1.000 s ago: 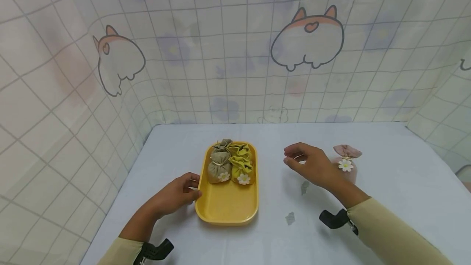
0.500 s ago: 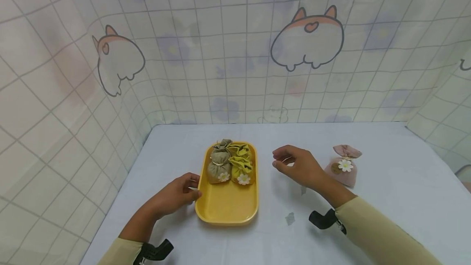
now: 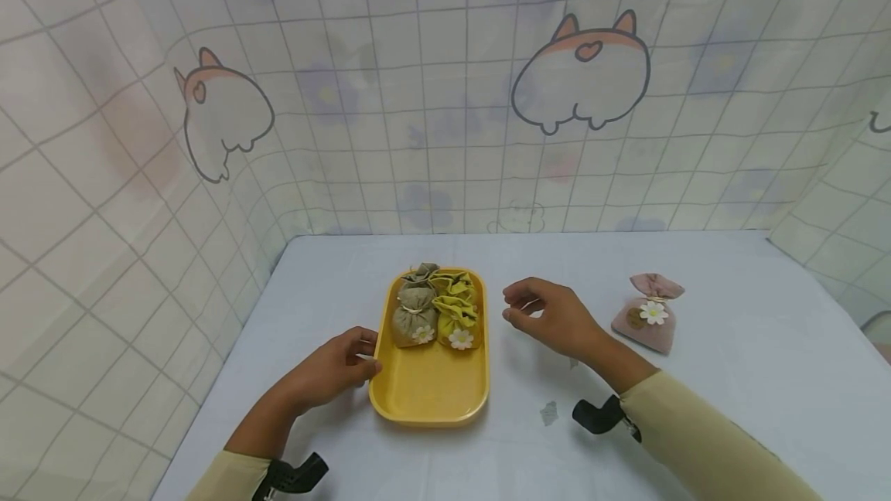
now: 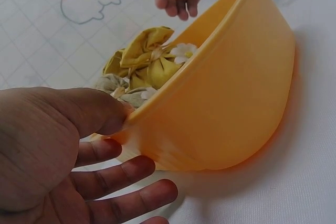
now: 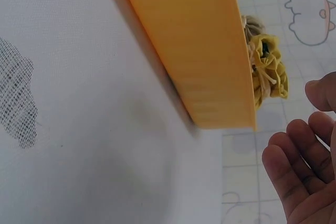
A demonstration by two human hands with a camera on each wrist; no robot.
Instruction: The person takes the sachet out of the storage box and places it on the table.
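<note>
Nearest to the person, the left hand (image 3: pixel 337 366) rests against the near-left rim of the yellow tray (image 3: pixel 428 397); in the left wrist view its thumb (image 4: pixel 100 114) lies along the lip while the fingers (image 4: pixel 123 174) stretch out loosely beneath the wall, steadying the tray, with nothing else in its hold. The tray stands on the pale surface (image 3: pixel 731 377) with its long axis running away from the person, its near half bare. Further back, at the far end, sit an olive pouch (image 3: pixel 414 314) and a yellow pouch (image 3: pixel 455 314), side by side and touching, each with a small white flower at the front. The right hand (image 3: pixel 550 315) hovers just to the right of the tray's far half, level with the pouches, fingers loosely curled and thumb apart from them, holding nothing; the right wrist view shows the same, with slack fingertips (image 5: pixel 299 153) and the tray wall beside them. So the yellow pouch lies to the left of that hand, close by. A pink pouch (image 3: pixel 647 319) lies on the surface to the right of the same hand, a little further off, neck pointing away. The right hand is plainly the nearer one to both of these.
</note>
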